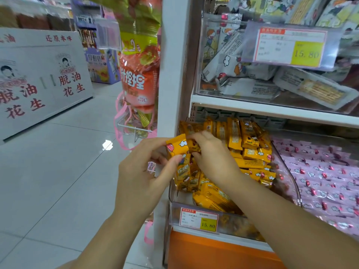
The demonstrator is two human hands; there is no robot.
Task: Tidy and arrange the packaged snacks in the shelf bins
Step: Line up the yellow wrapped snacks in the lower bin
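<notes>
Yellow snack packets [250, 152] fill the clear bin [285, 171] at the left end of the lower shelf, some standing in a row along the back, others lying loose and tilted toward the front. We hold one of them, the held packet [177, 147], up at the bin's left edge. Our left hand [143, 171] grasps it with the thumb across its face and the fingers curled behind, and more yellow packets stand on end just under it. Our right hand [211, 158] reaches in from the right, its forearm crossing over the front of the bin. Its fingers and thumb pinch a second packet [193, 146] with a dark print, which touches the held one. A price tag [199, 219] reading 15.80 sits on the bin's front lip, above an orange base panel [204, 253]. Just to the right, past the bin's curved clear wall, pink packets [326, 171] lie in tidy rows. On the shelf above, white cartoon packets [239, 70] are heaped in another clear bin behind a larger price card [289, 47], also marked 15.80. Left of the white shelf post [172, 74] hangs an orange and green bag [138, 74]. Farther left, a white display box [38, 74] with red characters stands on the pale tiled floor [58, 171].
</notes>
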